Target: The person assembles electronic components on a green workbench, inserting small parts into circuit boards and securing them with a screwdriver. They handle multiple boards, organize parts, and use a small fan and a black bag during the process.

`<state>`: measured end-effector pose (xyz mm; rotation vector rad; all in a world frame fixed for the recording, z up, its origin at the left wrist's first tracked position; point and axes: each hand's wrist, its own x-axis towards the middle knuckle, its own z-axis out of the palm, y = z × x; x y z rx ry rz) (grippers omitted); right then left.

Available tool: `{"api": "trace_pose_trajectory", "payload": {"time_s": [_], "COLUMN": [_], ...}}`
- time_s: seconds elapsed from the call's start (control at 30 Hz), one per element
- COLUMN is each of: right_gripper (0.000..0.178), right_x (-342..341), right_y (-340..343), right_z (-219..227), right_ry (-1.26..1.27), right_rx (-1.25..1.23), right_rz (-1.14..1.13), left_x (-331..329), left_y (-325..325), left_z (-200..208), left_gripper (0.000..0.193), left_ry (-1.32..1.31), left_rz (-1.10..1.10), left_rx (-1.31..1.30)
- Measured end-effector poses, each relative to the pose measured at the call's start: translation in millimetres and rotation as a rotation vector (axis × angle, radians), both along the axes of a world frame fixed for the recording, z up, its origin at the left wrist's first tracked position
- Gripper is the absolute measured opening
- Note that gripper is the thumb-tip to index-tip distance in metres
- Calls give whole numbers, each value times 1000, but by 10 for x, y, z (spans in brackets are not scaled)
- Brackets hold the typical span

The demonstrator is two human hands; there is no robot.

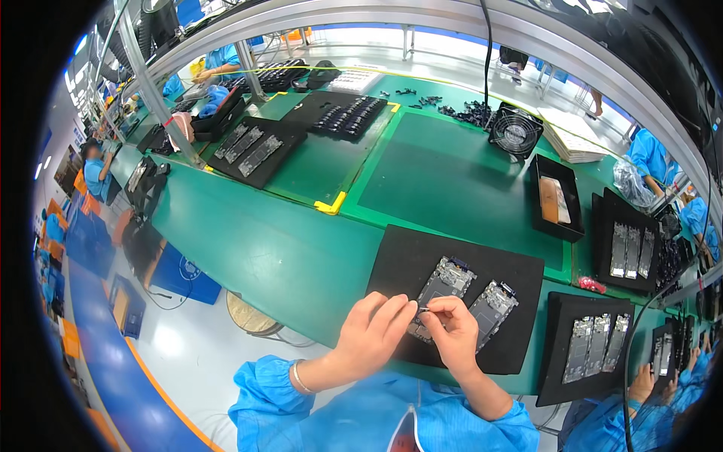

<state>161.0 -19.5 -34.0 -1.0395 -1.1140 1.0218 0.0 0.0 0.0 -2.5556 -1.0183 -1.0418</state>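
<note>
Just above a black foam mat (520,279), my two hands meet, fingertips together. My left hand (370,331) is closed, its fingers bent toward the thumb. My right hand (455,331) pinches between thumb and forefinger. A small dark part (423,309) shows between the fingertips of both hands; it is too small to name. Beneath the fingers lies a circuit board (447,280), its lower end partly covered by my hands. A second circuit board (494,309) lies beside it on the right, close to my right hand.
To the right, another foam mat (554,331) carries several boards. Behind stand a black tray (536,218), a small fan (516,129) and a stack of white sheets (572,135). Loose black parts (474,113) lie at the back. A metal frame (376,13) spans overhead. Co-workers sit at both sides.
</note>
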Motion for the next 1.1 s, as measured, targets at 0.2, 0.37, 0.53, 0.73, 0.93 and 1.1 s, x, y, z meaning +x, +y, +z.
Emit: {"api": "trace_pose_trajectory", "payload": {"time_s": [0.2,0.37,0.53,0.73,0.93,1.1], "right_gripper": [15,13,19,21,25,27], "right_x": [2,49,164,714,845,744], "right_y": [-20,73,329,126,101,154], "right_z": [48,102,111,-172,-191,-58], "right_ry": [2,-122,-42,-130,-277,-45], "right_rx": [8,83,-139,-171,-204,-136], "right_rz": [17,61,38,-244,-274,-193], "left_x": [-22,-39,81,448,857,725], "left_y": [-17,51,667,1151,1098,719], "left_z": [-11,27,63,-235,-317,65], "left_gripper": [44,45,50,66,53,43], "left_ry": [-6,-21,28,95,127,-114], "left_rz": [-18,-81,-81,-173,-338,-264], "left_rx": [8,2,-367,-464,-619,-510]}}
